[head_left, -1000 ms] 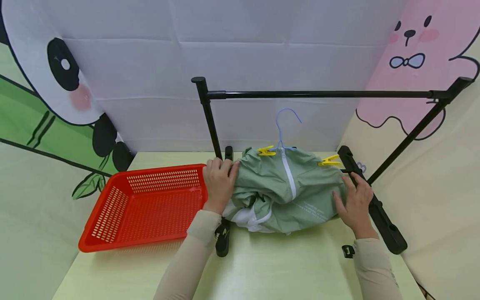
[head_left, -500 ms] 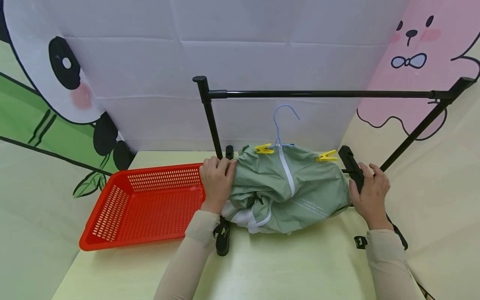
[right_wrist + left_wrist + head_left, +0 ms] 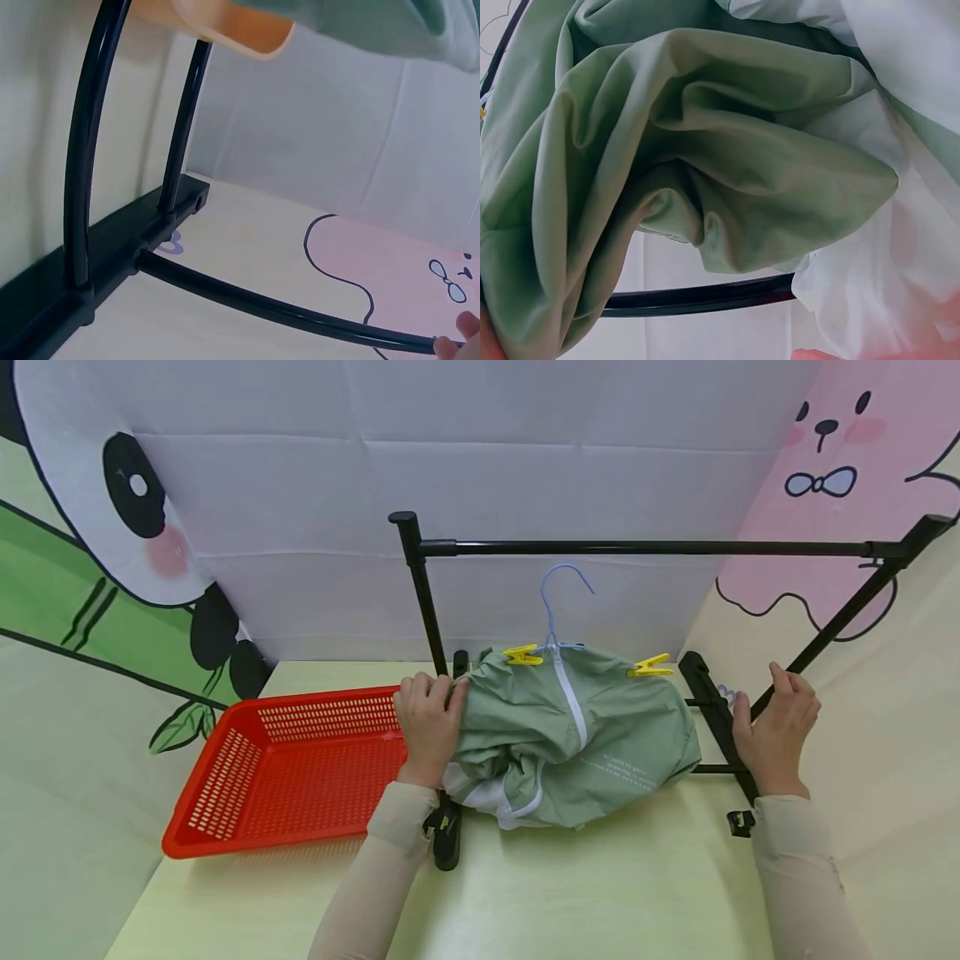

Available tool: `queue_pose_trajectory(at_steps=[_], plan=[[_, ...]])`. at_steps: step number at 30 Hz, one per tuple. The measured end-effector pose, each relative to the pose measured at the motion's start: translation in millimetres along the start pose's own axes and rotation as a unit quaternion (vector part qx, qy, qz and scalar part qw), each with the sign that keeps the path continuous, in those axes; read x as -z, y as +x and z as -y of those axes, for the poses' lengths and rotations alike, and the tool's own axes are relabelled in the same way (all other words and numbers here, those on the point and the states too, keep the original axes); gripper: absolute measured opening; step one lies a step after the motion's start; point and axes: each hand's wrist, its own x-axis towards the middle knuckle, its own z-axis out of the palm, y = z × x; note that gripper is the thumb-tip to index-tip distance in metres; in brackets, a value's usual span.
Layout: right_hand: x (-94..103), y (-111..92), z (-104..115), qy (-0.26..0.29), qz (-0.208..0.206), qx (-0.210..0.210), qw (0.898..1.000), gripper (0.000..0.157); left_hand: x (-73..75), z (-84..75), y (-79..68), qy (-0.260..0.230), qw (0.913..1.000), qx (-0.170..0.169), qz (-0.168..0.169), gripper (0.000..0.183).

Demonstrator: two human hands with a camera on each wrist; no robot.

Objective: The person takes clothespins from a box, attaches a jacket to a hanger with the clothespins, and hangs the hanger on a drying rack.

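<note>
A light green jacket [image 3: 607, 718] with a white zip hangs bunched on a blue hanger [image 3: 547, 597], whose hook rises free below the rack's top bar. Two yellow clothespins [image 3: 522, 655] sit along its shoulders. My left hand [image 3: 429, 722] holds the jacket's left edge, thumb against the cloth; the left wrist view is filled by green folds [image 3: 705, 150] and white fabric. My right hand [image 3: 780, 731] is off the jacket, thumb and fingers spread at the right post [image 3: 840, 618] of the black rack. In the right wrist view its fingertips [image 3: 469, 326] overlap that post.
A red basket [image 3: 322, 781] stands on the table [image 3: 585, 893] to the left, against my left hand. The rack's top bar [image 3: 645, 548] spans behind the jacket. Under the jacket, the right wrist view shows an orange container [image 3: 232, 30], hidden from the head view.
My right hand has left the jacket's right side and moved right to the rack's post. The jacket and hanger have shifted slightly left and up, with my left hand still on the edge.
</note>
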Motion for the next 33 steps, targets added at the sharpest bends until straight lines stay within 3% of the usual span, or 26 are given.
queue_pose_trajectory(at_steps=[10, 19, 33], plan=[[4.1, 19.3, -13.8, -0.026, -0.03, 0.012, 0.999, 0.053, 5.8, 2.5, 0.7, -0.004, 0.9998, 0.015, -0.012, 0.037], [6.0, 30.9, -19.6, -0.035, -0.062, -0.032, 0.997, 0.049, 8.7, 5.5, -0.8, 0.005, 0.9997, 0.02, -0.015, 0.041], [10.0, 38.0, -42.0, -0.075, -0.038, -0.108, 0.991, 0.048, 11.8, 4.0, 1.3, 0.005, 0.9995, 0.026, -0.018, 0.044]])
